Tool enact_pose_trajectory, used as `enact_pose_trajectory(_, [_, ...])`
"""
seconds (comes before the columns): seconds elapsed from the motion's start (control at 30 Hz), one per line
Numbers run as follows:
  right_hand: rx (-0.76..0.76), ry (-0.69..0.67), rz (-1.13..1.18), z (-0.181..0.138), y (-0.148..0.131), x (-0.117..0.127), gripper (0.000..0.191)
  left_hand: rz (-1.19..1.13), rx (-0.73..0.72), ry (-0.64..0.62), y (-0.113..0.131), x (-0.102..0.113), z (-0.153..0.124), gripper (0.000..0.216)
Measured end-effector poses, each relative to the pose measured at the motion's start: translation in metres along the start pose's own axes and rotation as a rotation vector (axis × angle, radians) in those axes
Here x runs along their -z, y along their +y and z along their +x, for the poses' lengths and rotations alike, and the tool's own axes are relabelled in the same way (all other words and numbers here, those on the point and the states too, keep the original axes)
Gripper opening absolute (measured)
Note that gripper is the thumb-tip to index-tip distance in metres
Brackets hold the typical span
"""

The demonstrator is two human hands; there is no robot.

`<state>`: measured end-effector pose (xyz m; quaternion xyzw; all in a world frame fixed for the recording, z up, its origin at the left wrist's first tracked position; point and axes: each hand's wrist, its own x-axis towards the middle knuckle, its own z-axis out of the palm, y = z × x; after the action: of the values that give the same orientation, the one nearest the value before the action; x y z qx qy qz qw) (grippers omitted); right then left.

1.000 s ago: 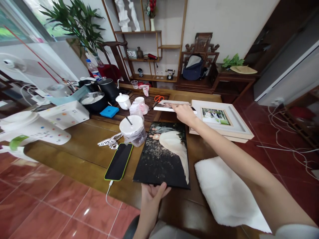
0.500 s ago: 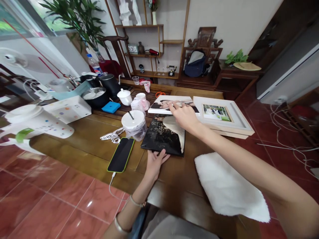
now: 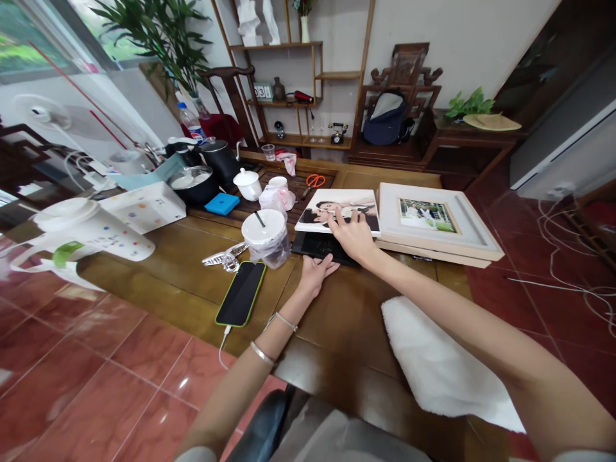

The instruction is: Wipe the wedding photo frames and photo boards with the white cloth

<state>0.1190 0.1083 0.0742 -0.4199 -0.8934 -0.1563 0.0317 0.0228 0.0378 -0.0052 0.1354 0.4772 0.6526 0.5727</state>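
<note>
My right hand lies on a white-edged photo panel showing people, its fingers spread over the picture. Beneath that panel sits a dark photo panel, mostly covered, with just a near strip showing. My left hand is at this strip's front edge, thumb and fingers against it; the fingertips are partly hidden. Right of the panels, a white picture frame with a small photo rests on the table. Nearer to me, a white cloth lies partly under my right forearm.
Left of my hands stand a lidded cup with a straw, a phone on a cable and silvery clips. Orange-handled scissors lie behind the panels. A white jug, tissue box and black kettle are farther left.
The dark panel has slid away from me under the white-edged photo panel, hiding most of its picture. My left hand has moved forward with it. My right hand stays on the upper panel.
</note>
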Motion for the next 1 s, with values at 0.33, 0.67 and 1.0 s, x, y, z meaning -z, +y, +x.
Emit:
enact_pose_trajectory(0.33, [-0.022,-0.096,0.038,0.002,-0.011,-0.009,0.055,-0.049,0.108,-0.086,0.02,-0.014,0.031,0.015])
enact_pose_trajectory(0.67, [0.033,-0.271,0.123,0.01,0.019,-0.011,0.066,-0.086,0.113,-0.134,0.02,-0.018,0.041,0.03])
enact_pose_trajectory(1.0, [0.053,-0.183,0.211,0.004,0.025,-0.013,0.055,-0.059,0.065,-0.106,0.012,-0.017,0.05,0.034])
